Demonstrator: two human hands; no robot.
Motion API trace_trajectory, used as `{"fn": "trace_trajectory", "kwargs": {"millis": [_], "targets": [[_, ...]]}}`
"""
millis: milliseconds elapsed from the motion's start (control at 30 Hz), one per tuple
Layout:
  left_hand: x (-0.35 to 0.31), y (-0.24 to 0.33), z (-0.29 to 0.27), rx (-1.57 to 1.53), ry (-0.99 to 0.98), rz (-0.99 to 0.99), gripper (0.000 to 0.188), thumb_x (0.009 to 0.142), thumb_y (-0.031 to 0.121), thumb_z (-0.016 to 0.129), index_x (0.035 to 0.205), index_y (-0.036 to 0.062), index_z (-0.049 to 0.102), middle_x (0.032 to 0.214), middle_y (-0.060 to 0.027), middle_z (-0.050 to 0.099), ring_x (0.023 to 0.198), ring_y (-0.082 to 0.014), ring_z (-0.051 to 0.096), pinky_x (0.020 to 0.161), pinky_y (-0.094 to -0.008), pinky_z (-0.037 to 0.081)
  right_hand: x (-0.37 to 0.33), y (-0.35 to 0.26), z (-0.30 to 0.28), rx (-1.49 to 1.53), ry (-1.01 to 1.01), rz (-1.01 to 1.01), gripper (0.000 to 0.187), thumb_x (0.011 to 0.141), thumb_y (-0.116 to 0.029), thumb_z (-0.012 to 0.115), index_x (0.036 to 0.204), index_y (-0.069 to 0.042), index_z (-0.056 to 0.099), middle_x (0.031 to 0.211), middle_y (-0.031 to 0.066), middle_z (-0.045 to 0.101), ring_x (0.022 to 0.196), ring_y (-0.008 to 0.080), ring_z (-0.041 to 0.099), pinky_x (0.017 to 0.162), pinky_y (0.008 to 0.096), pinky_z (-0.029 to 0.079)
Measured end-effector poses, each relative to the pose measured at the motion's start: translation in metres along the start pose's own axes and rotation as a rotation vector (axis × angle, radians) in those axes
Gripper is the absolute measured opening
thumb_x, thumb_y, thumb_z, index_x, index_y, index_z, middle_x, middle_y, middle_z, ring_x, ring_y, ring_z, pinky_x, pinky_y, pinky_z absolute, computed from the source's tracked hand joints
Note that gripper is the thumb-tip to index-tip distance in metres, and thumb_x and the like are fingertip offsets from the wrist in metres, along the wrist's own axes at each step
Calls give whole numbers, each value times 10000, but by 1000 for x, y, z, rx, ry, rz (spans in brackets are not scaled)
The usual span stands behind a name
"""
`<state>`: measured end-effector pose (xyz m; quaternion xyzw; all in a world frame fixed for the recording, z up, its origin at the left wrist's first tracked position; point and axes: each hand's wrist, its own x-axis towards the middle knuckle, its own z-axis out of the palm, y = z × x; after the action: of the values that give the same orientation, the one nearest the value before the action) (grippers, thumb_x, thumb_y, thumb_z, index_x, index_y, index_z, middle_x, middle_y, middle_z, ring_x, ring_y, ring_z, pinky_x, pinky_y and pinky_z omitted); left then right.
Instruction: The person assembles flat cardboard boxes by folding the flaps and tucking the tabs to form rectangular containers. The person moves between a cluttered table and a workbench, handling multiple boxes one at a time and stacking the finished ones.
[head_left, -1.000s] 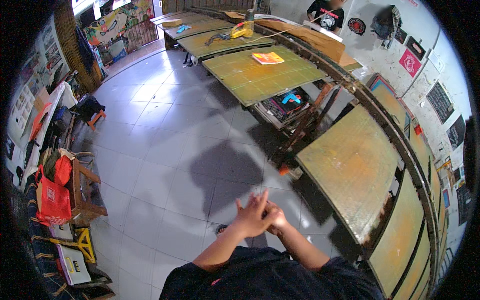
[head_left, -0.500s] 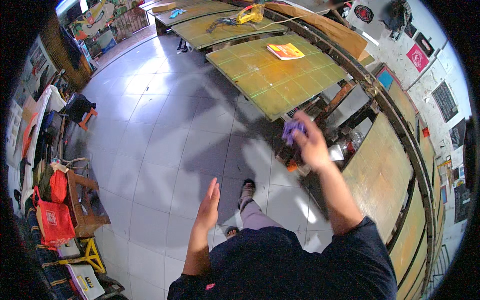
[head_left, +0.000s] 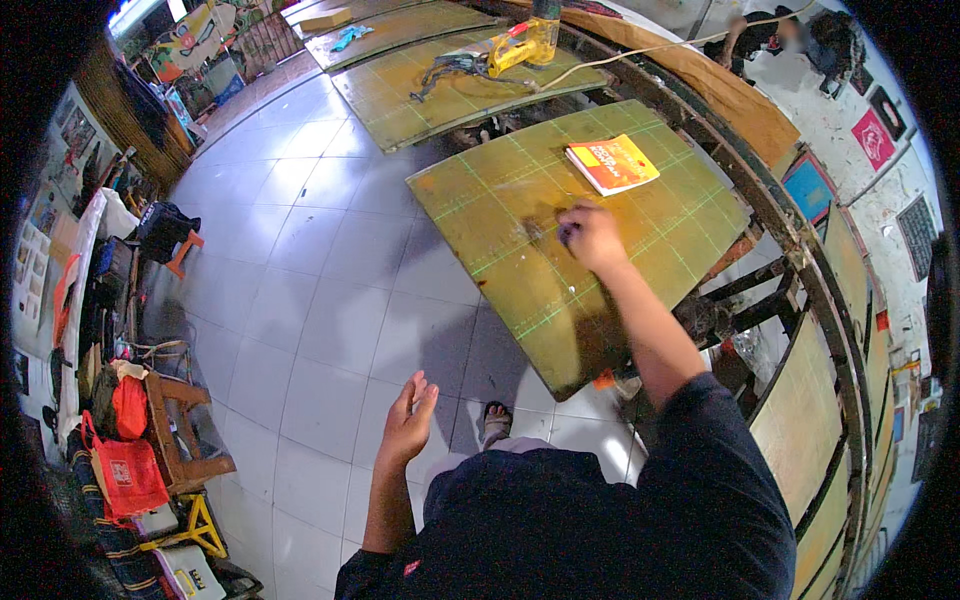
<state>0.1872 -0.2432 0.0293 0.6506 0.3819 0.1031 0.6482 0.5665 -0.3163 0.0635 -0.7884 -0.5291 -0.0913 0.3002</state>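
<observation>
My right hand (head_left: pixel 592 236) is closed around a crumpled purple cloth (head_left: pixel 568 233), of which only a little shows between the fingers. It is over the middle of a greenish-yellow board (head_left: pixel 480 212) with green grid lines, and seems to rest on its surface. Just beyond it on the same board lies an orange and yellow book (head_left: pixel 614 164). Held low in front of my body, over the tiled floor, my left hand (head_left: pixel 408 418) is empty, its fingers loosely bent and apart.
Further boards line a dark metal rail (head_left: pixel 805 262). One bears a yellow power tool (head_left: pixel 525 48) with a dark cable; another, a blue cloth (head_left: pixel 350 37). Along the left stand a wooden stool (head_left: pixel 180 425), a red bag (head_left: pixel 128 475) and a black case (head_left: pixel 165 228).
My right hand has moved forward with the purple cloth from beside the board to over its middle. My left hand has dropped slightly and its fingers have bent. The view has shifted toward the board.
</observation>
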Motion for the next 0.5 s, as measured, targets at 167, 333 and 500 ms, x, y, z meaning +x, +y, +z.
{"fn": "trace_trajectory", "kwargs": {"millis": [167, 333, 500], "targets": [[43, -9, 5, 34, -215, -40, 623, 891, 349, 547, 1322, -51, 341, 1305, -255, 426, 1224, -295, 424, 1007, -356, 330, 15, -83, 97, 163, -198, -207, 244, 588, 10, 541, 807, -39, 638, 840, 152, 591, 859, 347, 569, 749, 417, 468], [63, 19, -17, 159, -209, 9, 611, 888, 353, 552, 1318, -35, 356, 1269, -243, 469, 1209, -290, 443, 990, -358, 351, 47, -109, 36, 363, -332, -238, 242, 613, 40, 527, 815, -36, 637, 865, 141, 594, 833, 341, 576, 725, 413, 469], [85, 13, -51, 106, -139, -10, 554, 901, 338, 530, 1311, -4, 381, 1251, -196, 495, 1155, -262, 487, 962, -342, 373, 78, -43, 59, 42, 29, 123, 211, 644, 40, 483, 773, -41, 629, 832, 161, 594, 798, 342, 581, 718, 407, 475]]}}
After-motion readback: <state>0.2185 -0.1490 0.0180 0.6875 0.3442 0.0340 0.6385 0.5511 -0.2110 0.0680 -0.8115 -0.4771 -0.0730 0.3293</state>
